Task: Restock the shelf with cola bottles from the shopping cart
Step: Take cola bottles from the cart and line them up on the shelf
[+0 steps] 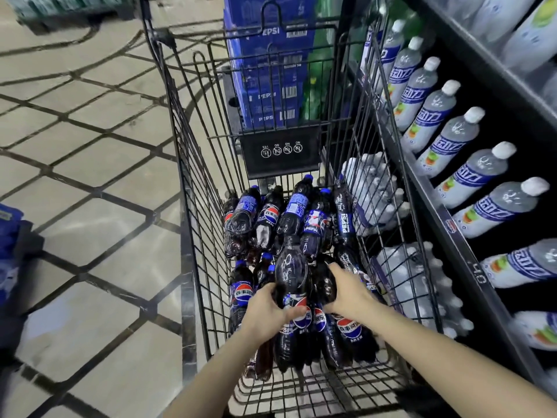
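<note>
Several dark cola bottles with blue labels lie piled in the black wire shopping cart (193, 224). My left hand (266, 310) is wrapped around the middle of one cola bottle (291, 273) that lies on top of the pile, base pointing away from me. My right hand (349, 292) is closed over a neighbouring cola bottle (327, 286) just to its right. More cola bottles (297, 209) lie further forward in the cart. The shelf (446, 218) stands to the right of the cart.
The shelf holds slanted rows of grey bottles with white caps (470, 173). Wrapped packs of pale bottles (413, 279) sit on the lower shelf beside the cart. Stacked blue Pepsi cartons (268, 79) stand beyond the cart. Tiled floor (90, 176) lies to the left.
</note>
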